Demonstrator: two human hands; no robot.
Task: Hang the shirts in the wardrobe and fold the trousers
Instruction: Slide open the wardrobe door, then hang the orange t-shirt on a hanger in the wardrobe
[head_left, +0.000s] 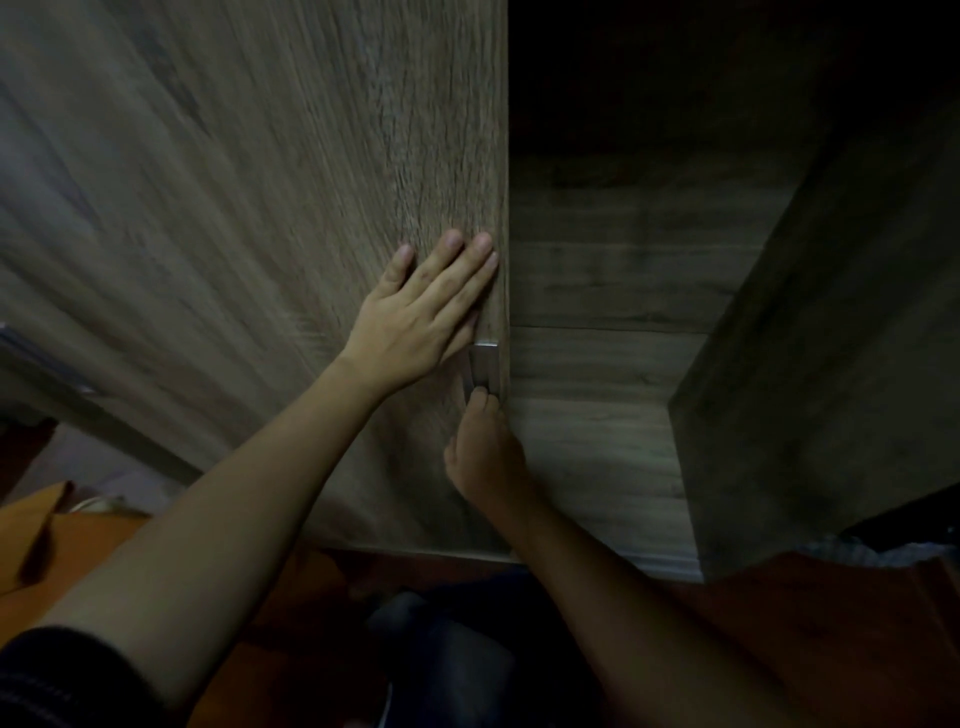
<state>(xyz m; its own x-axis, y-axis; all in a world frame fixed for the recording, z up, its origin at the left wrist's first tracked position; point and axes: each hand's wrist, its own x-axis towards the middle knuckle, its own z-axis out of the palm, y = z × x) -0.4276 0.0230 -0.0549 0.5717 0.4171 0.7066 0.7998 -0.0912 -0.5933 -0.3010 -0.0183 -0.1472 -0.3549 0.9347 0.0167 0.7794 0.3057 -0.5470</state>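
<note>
A wood-grain wardrobe door (249, 208) fills the left and middle of the head view. My left hand (426, 312) lies flat on it with straight fingers, near its right edge. A short metal handle (484, 366) sits on that edge just below my left hand. My right hand (483, 452) reaches up from below and grips the handle's lower end with curled fingers. To the right, the wardrobe interior (613, 291) is open and dark, with wooden panels at the back. No shirts or trousers show inside.
Another wardrobe door or side panel (831, 364) stands open on the right. A reddish-brown floor (779, 623) lies below. My dark-clothed legs (447, 654) are at the bottom centre. An orange surface (78, 545) sits at the lower left.
</note>
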